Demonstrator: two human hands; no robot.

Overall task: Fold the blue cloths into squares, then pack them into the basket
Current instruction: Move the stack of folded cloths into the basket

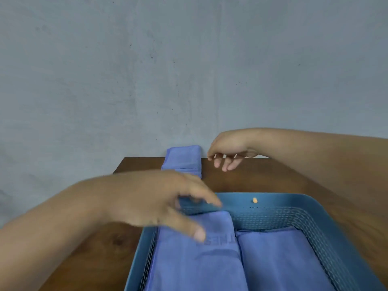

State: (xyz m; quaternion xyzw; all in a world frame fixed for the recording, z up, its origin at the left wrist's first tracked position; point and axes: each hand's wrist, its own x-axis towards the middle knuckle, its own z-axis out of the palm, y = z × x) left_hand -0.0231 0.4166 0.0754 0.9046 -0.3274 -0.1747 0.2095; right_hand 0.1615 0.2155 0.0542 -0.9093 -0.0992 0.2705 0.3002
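Observation:
A blue perforated basket [279, 201] sits on the brown table, at the lower right of the head view. Two folded blue cloths lie side by side in it: the left cloth [195, 263] and the right cloth [281, 261]. A third folded blue cloth [183, 158] lies at the table's far edge against the wall. My left hand [159, 200] hovers blurred over the basket's far left corner, fingers spread and holding nothing. My right hand [228, 149] hangs just right of the far cloth, fingers loosely curled, empty and apart from it.
The brown wooden table [262, 177] ends at a grey wall [189, 70] close behind. A small orange peg [254, 200] sticks out of the basket's far rim. Bare table shows left of the basket.

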